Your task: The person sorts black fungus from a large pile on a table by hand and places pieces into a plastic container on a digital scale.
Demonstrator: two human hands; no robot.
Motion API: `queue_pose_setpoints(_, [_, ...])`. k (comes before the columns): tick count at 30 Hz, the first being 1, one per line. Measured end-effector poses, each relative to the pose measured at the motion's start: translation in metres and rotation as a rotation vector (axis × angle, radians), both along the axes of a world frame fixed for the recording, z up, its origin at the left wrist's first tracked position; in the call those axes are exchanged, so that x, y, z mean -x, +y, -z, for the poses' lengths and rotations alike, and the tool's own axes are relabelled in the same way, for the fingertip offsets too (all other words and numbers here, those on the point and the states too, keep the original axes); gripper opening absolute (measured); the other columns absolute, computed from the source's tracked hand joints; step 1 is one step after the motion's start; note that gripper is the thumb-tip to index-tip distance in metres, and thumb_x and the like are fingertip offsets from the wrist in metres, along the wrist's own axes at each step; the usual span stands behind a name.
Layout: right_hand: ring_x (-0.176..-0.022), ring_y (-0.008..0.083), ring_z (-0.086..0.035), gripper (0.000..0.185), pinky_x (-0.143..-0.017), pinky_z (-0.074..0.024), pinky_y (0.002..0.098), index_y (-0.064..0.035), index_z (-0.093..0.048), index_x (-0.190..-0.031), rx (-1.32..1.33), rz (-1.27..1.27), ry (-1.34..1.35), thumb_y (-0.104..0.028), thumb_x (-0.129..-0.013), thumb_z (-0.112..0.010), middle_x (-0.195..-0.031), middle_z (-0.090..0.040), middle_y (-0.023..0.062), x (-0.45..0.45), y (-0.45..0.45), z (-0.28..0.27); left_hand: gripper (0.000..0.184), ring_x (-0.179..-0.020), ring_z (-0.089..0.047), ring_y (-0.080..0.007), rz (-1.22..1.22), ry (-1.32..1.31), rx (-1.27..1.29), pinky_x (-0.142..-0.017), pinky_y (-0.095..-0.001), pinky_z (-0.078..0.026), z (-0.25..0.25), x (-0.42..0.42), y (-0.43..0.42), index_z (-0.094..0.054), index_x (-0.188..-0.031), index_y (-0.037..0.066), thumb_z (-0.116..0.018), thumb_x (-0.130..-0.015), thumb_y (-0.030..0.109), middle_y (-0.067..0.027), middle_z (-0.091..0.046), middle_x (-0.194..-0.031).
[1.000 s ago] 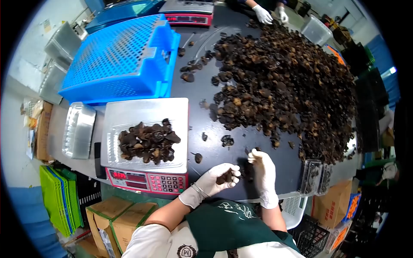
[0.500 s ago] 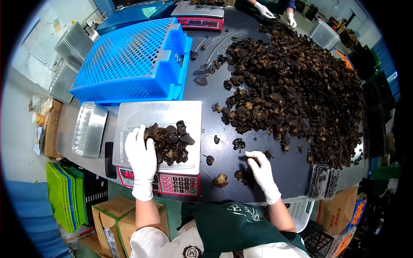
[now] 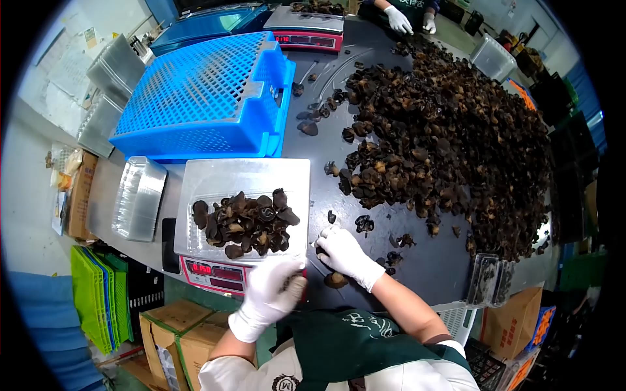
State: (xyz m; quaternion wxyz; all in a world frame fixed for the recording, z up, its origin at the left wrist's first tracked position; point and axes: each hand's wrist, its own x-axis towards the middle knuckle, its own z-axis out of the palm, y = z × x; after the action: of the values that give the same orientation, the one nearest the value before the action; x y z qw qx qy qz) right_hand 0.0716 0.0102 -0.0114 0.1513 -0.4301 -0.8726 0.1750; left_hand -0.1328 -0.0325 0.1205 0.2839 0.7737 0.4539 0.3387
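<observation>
In the head view, your left hand (image 3: pixel 276 290), in a white glove, is over the front edge of the scale (image 3: pixel 297 189), covering most of its keypad. Your left forearm rises from the lower edge, leaning to the right, and the fingers are curled in toward the palm, on the side facing your other hand. Something dark shows between those bent fingers, but you cannot tell from here whether it is a held piece or shadow.

Your right hand (image 3: pixel 349 255), also gloved, reaches across from the lower right with the forearm slanting up and to the left. Its back is turned up and its fingers are bent downward at the table (image 3: pixel 417 260), just beside the scale. A small dark piece (image 3: pixel 319 250) shows at your fingertips; whether they pinch it or only touch it, you cannot tell. A browner piece (image 3: pixel 336 280) lies just below that palm.

The dark fungus pieces (image 3: pixel 251 225) sit heaped in a clear tray (image 3: pixel 193 240) on the scale's plate, above and to the left of your hands, and the red display (image 3: pixel 202 268) seems to read 0.150. The large pile (image 3: pixel 450 150) spreads over the table, farther up and to the right.
</observation>
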Motion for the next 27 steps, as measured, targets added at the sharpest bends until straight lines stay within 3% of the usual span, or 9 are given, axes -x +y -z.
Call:
queue_pose_setpoints(1, [-0.087,0.0273,-0.053,0.02,-0.077,-0.044,0.0379,-0.0074,-0.061,-0.087,0.067,0.004,0.028,-0.018,-0.071,-0.067,-0.087,-0.054,0.0094,0.001,0.0,0.0,0.026,-0.086,-0.06,-0.0326,0.104,0.006,0.097,-0.077,-0.0385,-0.05,0.006,-0.013,-0.005,-0.062,-0.105,0.005,-0.064,-0.08,0.011,-0.0108,-0.06,-0.101])
queue_pose_setpoints(4, [-0.088,0.0273,-0.051,0.016,-0.078,-0.0421,0.039,-0.0075,-0.059,-0.084,-0.067,0.067,0.067,-0.017,-0.072,-0.064,-0.087,-0.053,0.0086,-0.001,0.006,-0.01,0.044,-0.104,-0.054,-0.0328,0.252,0.059,0.243,-0.089,-0.0388,-0.045,0.036,-0.046,-0.022,-0.056,-0.117,0.007,-0.069,-0.078,0.021,-0.0139,-0.053,-0.112])
queue_pose_setpoints(8, [-0.104,0.0278,-0.049,0.032,-0.09,-0.0371,0.0416,-0.0093,-0.062,-0.098,-0.145,0.081,0.039,-0.023,-0.07,-0.068,-0.106,-0.056,0.0091,-0.004,0.026,-0.013,0.095,-0.13,-0.021,-0.0529,0.286,0.396,0.273,-0.111,-0.0512,-0.02,0.086,-0.073,-0.039,-0.019,-0.139,-0.009,-0.071,-0.075,0.036,-0.0367,-0.025,-0.137])
queue_pose_setpoints(10, [-0.11,0.0281,-0.046,0.049,-0.095,-0.0338,0.0427,-0.0107,-0.06,-0.11,-0.081,0.077,-0.012,-0.029,-0.067,-0.072,-0.114,-0.054,0.0095,-0.005,0.028,-0.011,0.096,-0.131,-0.019,-0.0543,0.243,0.48,0.254,-0.11,-0.0533,-0.017,0.102,-0.081,-0.038,-0.02,-0.138,-0.012,-0.072,-0.073,0.035,-0.0389,-0.022,-0.138])
queue_pose_setpoints(13, [-0.103,0.0259,-0.05,0.03,-0.091,-0.0355,0.0414,-0.0115,-0.063,-0.095,-0.103,0.16,0.01,-0.026,-0.069,-0.07,-0.103,-0.056,0.0072,-0.013,0.025,0.0,0.085,-0.132,-0.019,-0.0525,0.218,0.551,0.234,-0.11,-0.0544,-0.018,0.123,-0.092,-0.037,-0.022,-0.139,-0.009,-0.068,-0.076,0.024,-0.0379,-0.024,-0.138])
queue_pose_setpoints(18, [-0.084,0.0241,-0.054,0.013,-0.078,-0.0379,0.0407,-0.0138,-0.062,-0.073,-0.283,0.489,-0.061,-0.026,-0.074,-0.062,-0.081,-0.057,0.0038,-0.067,0.005,0.01,0.061,-0.132,-0.027,-0.0457,0.247,0.225,0.1,-0.109,-0.0559,-0.021,0.154,-0.112,-0.038,-0.033,-0.139,-0.001,-0.054,-0.083,0.007,-0.0263,-0.033,-0.139])
queue_pose_setpoints(21, [-0.08,0.0251,-0.054,0.014,-0.073,-0.0396,0.0389,-0.0141,-0.063,-0.069,-0.042,0.619,-0.126,-0.027,-0.073,-0.064,-0.077,-0.057,0.0044,-0.111,-0.024,-0.001,0.059,-0.132,-0.027,-0.0458,0.241,0.057,0.124,-0.109,-0.0561,-0.02,0.157,-0.142,-0.037,-0.033,-0.138,-0.003,-0.05,-0.083,0.007,-0.0266,-0.033,-0.139])
queue_pose_setpoints(24, [-0.081,0.0282,-0.056,0.016,-0.069,-0.0444,0.04,-0.0124,-0.064,-0.071,0.149,0.618,-0.087,-0.028,-0.074,-0.062,-0.077,-0.058,0.0069,-0.155,-0.065,-0.007,0.064,-0.134,-0.025,-0.044,0.45,0.198,0.091,-0.111,-0.054,-0.016,0.153,-0.179,-0.043,-0.026,-0.138,-0.01,-0.049,-0.082,0.01,-0.0297,-0.03,-0.14])
queue_pose_setpoints(27, [-0.084,0.031,-0.06,0.017,-0.075,-0.0481,0.0388,-0.0069,-0.066,-0.076,0.443,0.676,-0.08,-0.023,-0.076,-0.059,-0.082,-0.063,0.0108,-0.201,-0.11,-0.022,0.07,-0.139,-0.013,-0.0408,0.783,-0.1,0.216,-0.113,-0.0501,-0.013,0.18,-0.216,-0.07,-0.017,-0.144,-0.004,-0.05,-0.085,0.014,-0.0264,-0.016,-0.148])
